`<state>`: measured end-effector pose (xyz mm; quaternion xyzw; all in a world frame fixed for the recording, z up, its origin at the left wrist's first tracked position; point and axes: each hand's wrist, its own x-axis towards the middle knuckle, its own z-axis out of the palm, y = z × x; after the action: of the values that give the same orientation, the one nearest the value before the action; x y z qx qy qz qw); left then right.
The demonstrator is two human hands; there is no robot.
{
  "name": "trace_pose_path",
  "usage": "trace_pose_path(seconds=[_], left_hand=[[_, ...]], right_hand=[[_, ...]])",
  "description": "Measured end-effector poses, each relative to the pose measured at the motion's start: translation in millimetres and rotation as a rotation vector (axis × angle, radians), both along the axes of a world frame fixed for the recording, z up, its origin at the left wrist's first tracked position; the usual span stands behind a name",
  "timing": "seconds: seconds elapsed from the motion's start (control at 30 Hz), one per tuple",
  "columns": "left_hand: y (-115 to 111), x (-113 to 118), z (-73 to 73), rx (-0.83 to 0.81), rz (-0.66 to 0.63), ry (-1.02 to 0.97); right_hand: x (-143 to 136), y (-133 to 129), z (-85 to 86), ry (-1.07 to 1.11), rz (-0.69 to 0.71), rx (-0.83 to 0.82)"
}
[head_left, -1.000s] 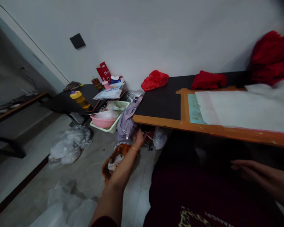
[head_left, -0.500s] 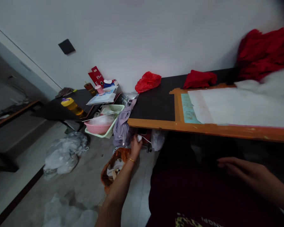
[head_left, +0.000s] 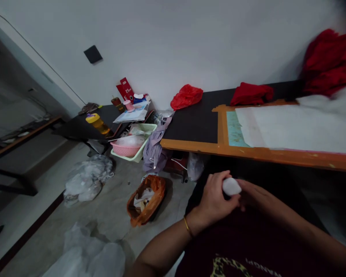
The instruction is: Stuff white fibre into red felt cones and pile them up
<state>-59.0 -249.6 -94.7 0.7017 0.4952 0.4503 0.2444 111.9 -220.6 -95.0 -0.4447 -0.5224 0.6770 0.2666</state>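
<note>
In front of my body, over my lap, my left hand (head_left: 217, 194) is closed around a small white object (head_left: 231, 187), with a gold bangle on that wrist. Coming in from the right, my right hand (head_left: 249, 192) meets the left one beside the white object; its fingers are mostly hidden behind the object and the left hand. Both hands are below the front edge of the table (head_left: 190, 145), which is bordered with brown tape.
An orange-lined bin (head_left: 158, 192) stands on the floor at the left, near plastic bags (head_left: 86, 179). Baskets (head_left: 128, 149) and a hanging purple bag (head_left: 155, 154) sit left of the table. Red cloth (head_left: 251, 94) and white sheets (head_left: 294, 127) lie on top.
My left hand has come back from beneath the table's left end to my lap with the white object. My right hand has moved left to join it. The view has shifted slightly.
</note>
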Motion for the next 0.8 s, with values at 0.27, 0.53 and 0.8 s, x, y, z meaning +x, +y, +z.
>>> trace_pose_path(seconds=[0.27, 0.53, 0.8], left_hand=[[9.0, -1.1, -19.0, 0.099, -0.131, 0.171], [77.0, -156.0, -92.0, -0.179, 0.494, 0.372], [112.9, -206.5, -137.8, -0.287, 0.588, 0.464]], right_hand=[[-0.9, -3.4, -7.7, 0.067, -0.041, -0.068], [-19.9, 29.6, -32.2, -0.088, 0.166, -0.005], [-5.2, 42.8, -45.4, -0.24, 0.121, -0.09]])
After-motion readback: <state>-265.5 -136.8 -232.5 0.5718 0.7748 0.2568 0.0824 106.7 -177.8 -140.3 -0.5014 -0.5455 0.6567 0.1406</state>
